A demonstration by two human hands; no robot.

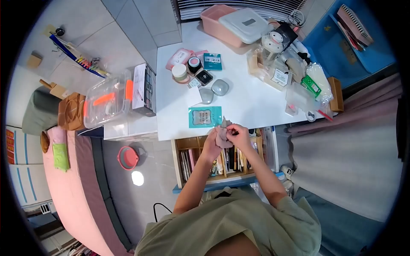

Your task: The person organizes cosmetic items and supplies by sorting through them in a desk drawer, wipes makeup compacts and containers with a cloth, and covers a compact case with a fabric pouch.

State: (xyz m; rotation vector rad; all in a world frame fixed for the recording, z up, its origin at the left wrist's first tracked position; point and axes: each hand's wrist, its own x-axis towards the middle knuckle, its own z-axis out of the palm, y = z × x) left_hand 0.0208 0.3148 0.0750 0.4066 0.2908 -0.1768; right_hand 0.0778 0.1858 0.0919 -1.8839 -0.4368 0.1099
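A small greyish-pink cloth (223, 140) is bunched between my two hands, above the front edge of the white desk (252, 113). My left hand (211, 147) is closed around the cloth's left side. With fingers pinched, my right hand (240, 137) grips its upper right part; whether a smaller item lies inside the folds is hidden. Just beyond them lies a flat teal packet (192, 122) with a clear window. Below my hands an open drawer (175, 160) holds pens, brushes and other slim items in wooden compartments.
Two grey rounded cases (220, 87), jars (180, 72) and a teal box (212, 61) stand farther back. A pink bin with a white lid (244, 23) is at the rear. Plastic bags and packages (294, 70) crowd the right. A clear orange-latched case (106, 102) stands left.
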